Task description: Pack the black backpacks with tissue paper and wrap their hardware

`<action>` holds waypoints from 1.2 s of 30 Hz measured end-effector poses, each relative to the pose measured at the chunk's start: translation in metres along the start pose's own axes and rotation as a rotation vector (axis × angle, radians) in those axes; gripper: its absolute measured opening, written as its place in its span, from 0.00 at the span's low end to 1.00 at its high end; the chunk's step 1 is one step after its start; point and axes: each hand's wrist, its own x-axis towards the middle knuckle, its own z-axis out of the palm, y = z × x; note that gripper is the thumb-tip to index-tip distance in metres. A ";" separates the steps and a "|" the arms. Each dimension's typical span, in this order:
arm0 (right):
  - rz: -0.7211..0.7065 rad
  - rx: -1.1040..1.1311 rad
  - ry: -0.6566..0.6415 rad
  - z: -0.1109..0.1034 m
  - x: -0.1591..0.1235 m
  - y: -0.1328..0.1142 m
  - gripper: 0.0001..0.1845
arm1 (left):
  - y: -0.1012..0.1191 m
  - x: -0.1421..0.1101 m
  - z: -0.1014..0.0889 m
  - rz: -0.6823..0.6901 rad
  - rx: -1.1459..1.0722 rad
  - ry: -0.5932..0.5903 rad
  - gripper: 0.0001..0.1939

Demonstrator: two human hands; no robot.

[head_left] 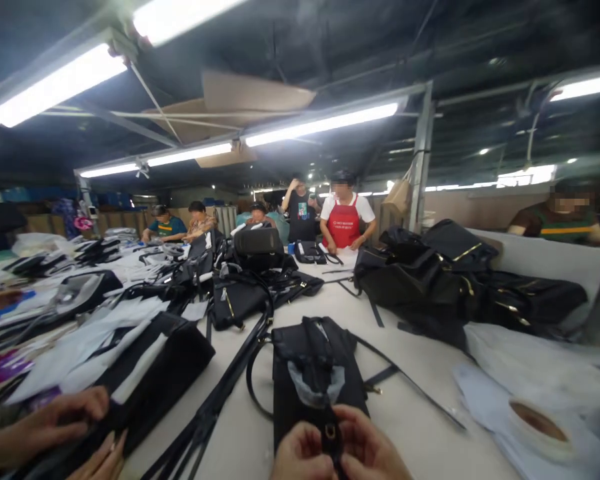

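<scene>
A black backpack (295, 373) lies on the pale table in front of me, its straps spread to both sides. Clear plastic wrap (313, 385) covers a loop near its middle. My left hand (303, 453) and my right hand (367, 447) meet at the near end of the bag. Between them, both pinch a black strap (331, 437) with a small gold-coloured metal fitting on it. The strap's lower end is hidden by my fingers.
At left, a co-worker's hands (75, 427) work on another black bag (170, 373). Black bags (430, 273) pile up at the right, others (240, 293) ahead. A tape roll (540, 427) lies on white sheets at right. A person in a red apron (344, 223) stands across the table.
</scene>
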 end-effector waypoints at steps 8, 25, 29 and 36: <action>0.281 0.063 0.053 0.015 -0.020 -0.032 0.30 | 0.020 -0.048 0.014 0.287 0.336 0.054 0.06; 0.274 -0.129 -0.084 0.010 -0.015 -0.043 0.34 | 0.029 -0.040 0.007 0.295 0.589 0.079 0.07; 0.297 -0.066 -0.040 0.005 -0.012 -0.032 0.32 | 0.024 -0.041 0.012 0.671 0.881 0.005 0.08; 0.123 0.027 0.171 0.015 -0.017 -0.009 0.31 | 0.031 -0.035 0.027 0.734 1.042 0.093 0.09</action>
